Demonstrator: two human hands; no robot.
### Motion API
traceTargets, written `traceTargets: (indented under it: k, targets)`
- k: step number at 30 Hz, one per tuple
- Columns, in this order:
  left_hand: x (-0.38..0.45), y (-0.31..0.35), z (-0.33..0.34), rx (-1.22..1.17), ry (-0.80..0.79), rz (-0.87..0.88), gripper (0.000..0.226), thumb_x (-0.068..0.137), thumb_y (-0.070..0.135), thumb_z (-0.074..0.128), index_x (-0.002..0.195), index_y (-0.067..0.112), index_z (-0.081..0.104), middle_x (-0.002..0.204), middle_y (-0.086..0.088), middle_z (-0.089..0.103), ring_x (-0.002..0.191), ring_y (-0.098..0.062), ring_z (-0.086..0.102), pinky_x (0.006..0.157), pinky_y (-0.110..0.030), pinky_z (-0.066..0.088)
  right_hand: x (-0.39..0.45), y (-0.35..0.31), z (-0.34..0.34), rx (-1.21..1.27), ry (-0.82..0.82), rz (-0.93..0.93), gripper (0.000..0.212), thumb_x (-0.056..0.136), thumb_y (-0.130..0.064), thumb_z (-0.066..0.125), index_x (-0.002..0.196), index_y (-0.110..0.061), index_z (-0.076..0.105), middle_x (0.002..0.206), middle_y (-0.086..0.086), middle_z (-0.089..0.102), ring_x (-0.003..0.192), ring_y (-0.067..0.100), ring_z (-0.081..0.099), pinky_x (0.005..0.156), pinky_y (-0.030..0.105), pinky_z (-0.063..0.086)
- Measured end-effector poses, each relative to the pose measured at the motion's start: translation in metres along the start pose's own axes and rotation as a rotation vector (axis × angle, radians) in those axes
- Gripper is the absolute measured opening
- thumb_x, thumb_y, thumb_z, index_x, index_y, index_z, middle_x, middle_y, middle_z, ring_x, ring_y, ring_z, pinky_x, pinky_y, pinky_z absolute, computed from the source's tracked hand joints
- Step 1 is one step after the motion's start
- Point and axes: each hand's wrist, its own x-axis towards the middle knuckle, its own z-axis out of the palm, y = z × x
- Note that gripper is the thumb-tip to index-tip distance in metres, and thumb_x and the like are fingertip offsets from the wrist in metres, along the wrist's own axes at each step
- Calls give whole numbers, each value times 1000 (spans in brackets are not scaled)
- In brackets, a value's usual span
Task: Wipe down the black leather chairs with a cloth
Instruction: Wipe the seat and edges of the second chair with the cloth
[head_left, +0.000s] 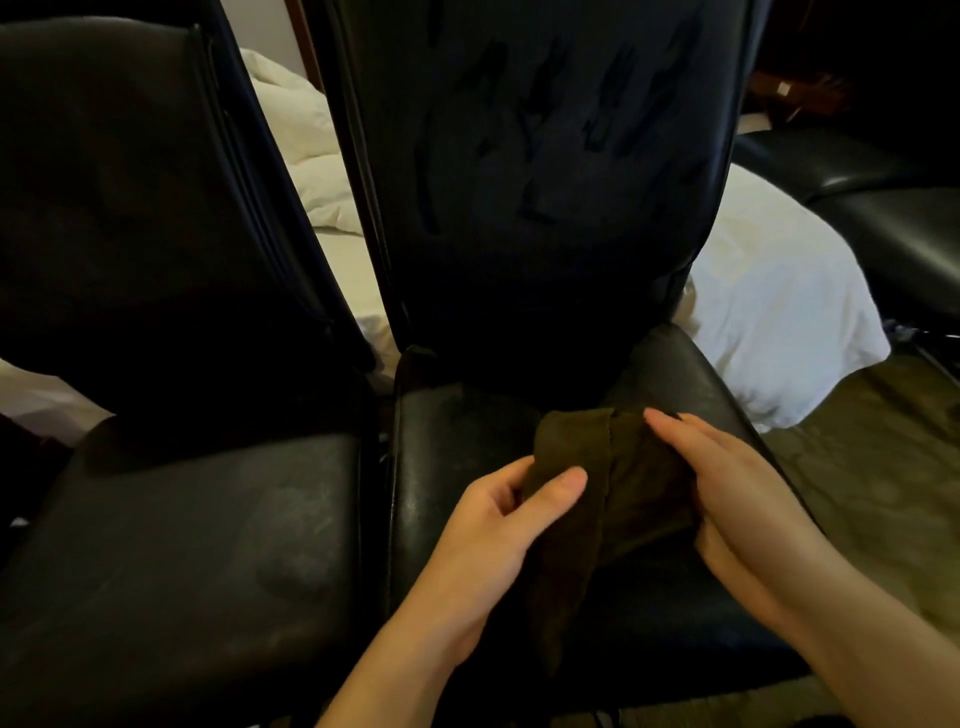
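A dark brown cloth (613, 483) hangs over the seat of the middle black leather chair (457, 467). My left hand (498, 525) pinches its left edge between thumb and fingers. My right hand (737, 483) lies along the cloth's right side with straight fingers, the palm against the fabric. The chair's tall backrest (545, 182) shows creases and scuff marks. A second black leather chair (182, 519) stands close on the left, its seat dull with smudges.
A white bed cover (779, 312) lies behind the chairs at right, and more bedding (311, 156) shows between the backrests. Another black leather seat (893, 218) sits at the far right. Patterned carpet (883, 467) runs along the right.
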Motion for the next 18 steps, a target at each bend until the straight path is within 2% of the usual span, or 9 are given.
traceTargets:
  k: [2,4,6,8,10,12,13,15,18]
  targets:
    - [-2,-1,4,48,46,68,30,87,33,67,116,26,71,114,-1,75,108,-17,70,92,-32,56,-2,5,2,70,-119,110,42,92,-46,56,114,-13,70,112,11,71,107,24,67,98,43,45]
    - [-1,-5,5,52,90,124,34,87,31,67,121,27,68,113,-1,74,107,-19,71,93,-36,57,-4,13,1,-1,-222,194,48,82,-50,67,118,-19,68,114,8,71,107,22,68,91,40,50]
    - [1,-8,-1,49,94,115,39,86,29,67,124,27,66,114,-1,74,108,-19,71,92,-35,58,-9,19,-4,-45,-259,241,39,81,-30,72,118,-17,66,111,8,72,104,22,69,82,34,56]
    - [2,-10,-14,73,-35,63,45,89,17,68,132,27,60,120,-2,72,112,-19,69,92,-32,57,-9,22,-12,-6,-259,206,30,82,-11,70,111,-12,67,110,15,71,102,28,69,83,36,57]
    - [3,-16,-28,191,-203,14,62,92,2,65,142,33,48,127,-3,69,116,-23,67,95,-35,55,-5,27,-19,-3,-207,146,26,80,-4,71,103,-13,66,110,18,70,100,33,69,85,42,55]
    - [8,-23,-37,328,-260,4,72,93,-5,63,145,42,44,124,-5,70,111,-27,69,92,-38,56,-2,31,-24,-16,-199,79,25,80,0,70,101,-12,64,110,18,69,100,34,69,83,42,56]
    - [10,-24,-37,367,-226,38,71,93,-6,62,142,42,47,120,-6,72,107,-27,71,88,-35,57,-1,32,-25,-11,-217,40,24,80,2,69,100,-12,63,110,18,69,101,33,68,81,39,56]
    - [14,-23,-35,366,-83,152,55,92,-9,60,132,30,61,112,-6,75,103,-21,72,83,-26,56,1,31,-28,16,-258,-51,24,78,4,67,99,-7,62,110,18,68,102,32,67,82,36,57]
    - [23,-19,-34,195,71,229,35,94,-9,56,98,18,79,104,-5,77,102,-17,72,79,-22,55,9,30,-36,36,-264,-161,20,76,6,65,93,-2,69,111,18,69,107,31,66,85,35,56]
